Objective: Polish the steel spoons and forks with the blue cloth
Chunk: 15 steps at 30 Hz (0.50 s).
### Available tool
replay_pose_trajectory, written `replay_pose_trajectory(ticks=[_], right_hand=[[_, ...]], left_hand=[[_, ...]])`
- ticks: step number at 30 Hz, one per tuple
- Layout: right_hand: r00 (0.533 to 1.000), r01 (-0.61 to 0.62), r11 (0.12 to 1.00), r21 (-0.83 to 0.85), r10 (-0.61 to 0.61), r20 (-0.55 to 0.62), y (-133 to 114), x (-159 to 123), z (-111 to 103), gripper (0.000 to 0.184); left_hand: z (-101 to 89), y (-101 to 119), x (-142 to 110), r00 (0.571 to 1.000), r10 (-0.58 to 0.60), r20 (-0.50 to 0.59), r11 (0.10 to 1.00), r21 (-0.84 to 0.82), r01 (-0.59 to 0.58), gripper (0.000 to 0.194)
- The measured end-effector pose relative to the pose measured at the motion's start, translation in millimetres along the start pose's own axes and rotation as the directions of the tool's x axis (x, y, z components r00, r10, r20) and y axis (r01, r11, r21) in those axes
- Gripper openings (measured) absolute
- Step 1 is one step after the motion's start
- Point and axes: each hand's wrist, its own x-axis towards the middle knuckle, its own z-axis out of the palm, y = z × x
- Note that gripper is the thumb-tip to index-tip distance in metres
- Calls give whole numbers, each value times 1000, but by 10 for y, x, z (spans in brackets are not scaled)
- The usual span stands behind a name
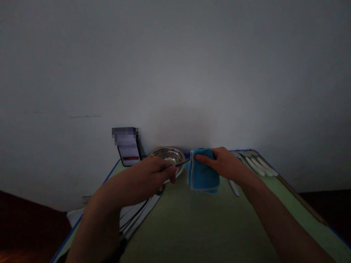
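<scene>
Between my two hands runs a thin metal piece of cutlery (183, 162); its kind does not show. My left hand (157, 170) is closed round its near end, fingers pinched together. A folded blue cloth (205, 175) with a pale edge hangs from my right hand (221, 160). That hand pinches the cloth over the cutlery's other end, which is hidden inside. Behind my left hand stands a shiny metal bowl (178, 155), partly covered by the hand. Below the bowl, several long knives (145, 212) lie partly hidden by my left forearm.
A phone (130, 151) leans against the wall (175, 73) at the back left. Several pale-handled utensils (257, 166) lie at the table's right side. A single utensil (234, 188) rests near my right wrist. The green tabletop (192, 230) has blue edging.
</scene>
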Motion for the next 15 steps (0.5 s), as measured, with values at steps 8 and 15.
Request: replay_pose_trajectory(ticks=[8, 15], right_hand=[[995, 92, 853, 514, -93, -23, -82, -34, -80, 30], [979, 154, 941, 303, -186, 81, -111, -191, -434, 34]], left_hand=[[15, 60, 5, 998, 42, 56, 996, -85, -37, 40], [-54, 4, -20, 984, 175, -38, 984, -3, -175, 37]])
